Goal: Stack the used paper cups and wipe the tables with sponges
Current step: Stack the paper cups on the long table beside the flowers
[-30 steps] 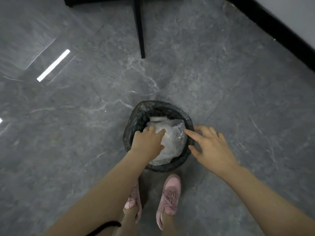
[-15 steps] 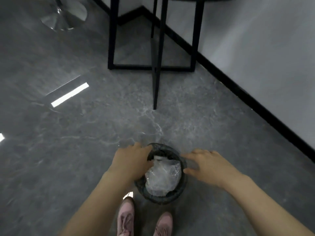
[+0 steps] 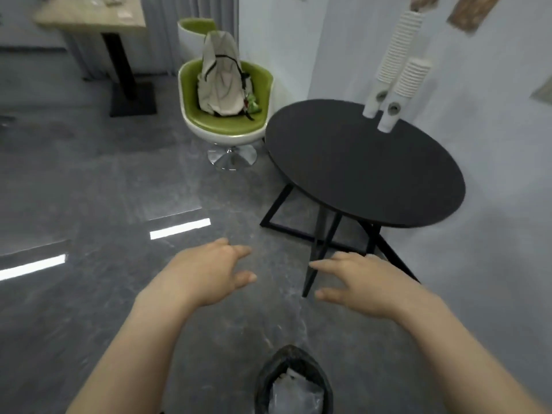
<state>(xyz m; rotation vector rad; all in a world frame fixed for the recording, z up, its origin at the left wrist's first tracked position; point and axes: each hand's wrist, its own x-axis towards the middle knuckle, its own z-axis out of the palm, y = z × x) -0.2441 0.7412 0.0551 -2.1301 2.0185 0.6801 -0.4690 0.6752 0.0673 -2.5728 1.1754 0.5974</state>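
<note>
Two tall stacks of white paper cups (image 3: 397, 67) stand at the far side of a round black table (image 3: 358, 171) on the right. My left hand (image 3: 209, 273) and my right hand (image 3: 358, 282) hover in mid-air over the grey floor, fingers relaxed and spread, holding nothing. Between my forearms, at the bottom of the view, stands a small black bin (image 3: 294, 380) with crumpled clear plastic inside. No sponge is in sight.
A green and white swivel chair (image 3: 227, 115) with a beige backpack (image 3: 221, 79) on it stands left of the black table. A light wooden table (image 3: 89, 16) on a black pedestal is at the far left. White walls close the right side.
My hands have lifted off the bin and away from the plastic in it. The view has tilted up from the floor, bringing the black table, cup stacks and chair into sight.
</note>
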